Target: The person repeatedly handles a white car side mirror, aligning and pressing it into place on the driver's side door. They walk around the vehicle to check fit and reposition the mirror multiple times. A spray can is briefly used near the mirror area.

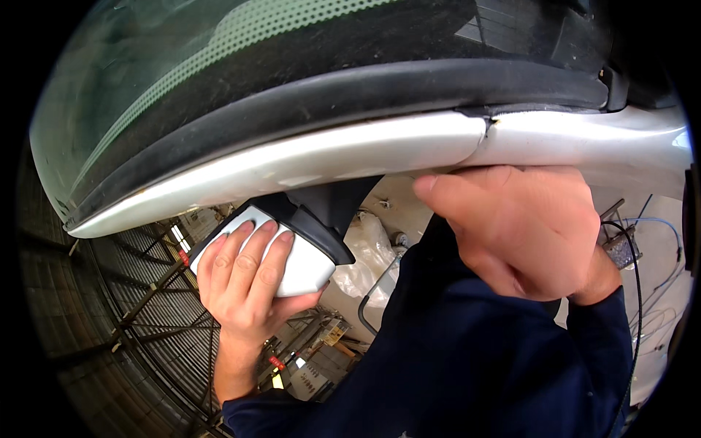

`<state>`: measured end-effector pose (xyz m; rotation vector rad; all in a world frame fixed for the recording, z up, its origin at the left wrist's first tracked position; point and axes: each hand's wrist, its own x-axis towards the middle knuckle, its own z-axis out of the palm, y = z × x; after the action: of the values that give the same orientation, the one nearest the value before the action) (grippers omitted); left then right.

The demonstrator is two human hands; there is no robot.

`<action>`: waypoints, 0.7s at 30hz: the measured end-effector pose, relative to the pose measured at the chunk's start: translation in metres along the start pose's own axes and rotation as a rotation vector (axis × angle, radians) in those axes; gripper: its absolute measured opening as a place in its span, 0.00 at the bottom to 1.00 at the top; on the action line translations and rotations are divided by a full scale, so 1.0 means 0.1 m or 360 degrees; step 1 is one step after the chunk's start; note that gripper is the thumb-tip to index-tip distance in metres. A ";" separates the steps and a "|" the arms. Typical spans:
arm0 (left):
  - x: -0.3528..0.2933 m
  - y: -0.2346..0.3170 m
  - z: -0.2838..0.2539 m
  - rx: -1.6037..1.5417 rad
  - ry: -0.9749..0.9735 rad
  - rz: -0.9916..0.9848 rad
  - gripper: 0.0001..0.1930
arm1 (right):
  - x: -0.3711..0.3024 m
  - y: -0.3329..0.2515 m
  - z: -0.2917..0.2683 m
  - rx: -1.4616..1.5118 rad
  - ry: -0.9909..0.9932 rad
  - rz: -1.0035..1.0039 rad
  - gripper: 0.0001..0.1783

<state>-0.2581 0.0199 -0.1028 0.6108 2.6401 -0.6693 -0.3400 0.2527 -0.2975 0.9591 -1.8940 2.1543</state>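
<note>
Curling at 3 o'clock, the right grip hides whether it pinches anything; at 8 o'clock, the left grip clasps the mirror, probably stiff, fairly light, slick and scratchable, best cupped from below.

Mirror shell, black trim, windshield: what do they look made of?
Mirror shell: probably painted plastic, smooth, pale, with a soft sheen. Black trim: rubber or plastic, satin, only dull highlights. Windshield: apparently glass, glossy, greenish, with a dotted border.
</note>
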 end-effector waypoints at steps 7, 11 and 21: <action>-0.09 -0.07 -0.03 -0.0030 -0.0003 0.0002 0.32 | 0.02 -0.04 0.09 0.0070 -0.0053 -0.0058 0.18; -0.15 -0.15 -0.06 -0.0051 -0.0048 0.0109 0.30 | 0.01 -0.09 0.23 0.0037 0.0040 -0.0077 0.14; -0.27 -0.14 -0.10 -0.0046 -0.0079 0.0145 0.32 | 0.08 -0.11 0.30 -0.0034 0.0231 -0.0213 0.06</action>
<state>-0.2441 0.0055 -0.0780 0.6926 2.5549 -0.6108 -0.3300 0.2249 -0.2835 0.8726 -1.7319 2.0631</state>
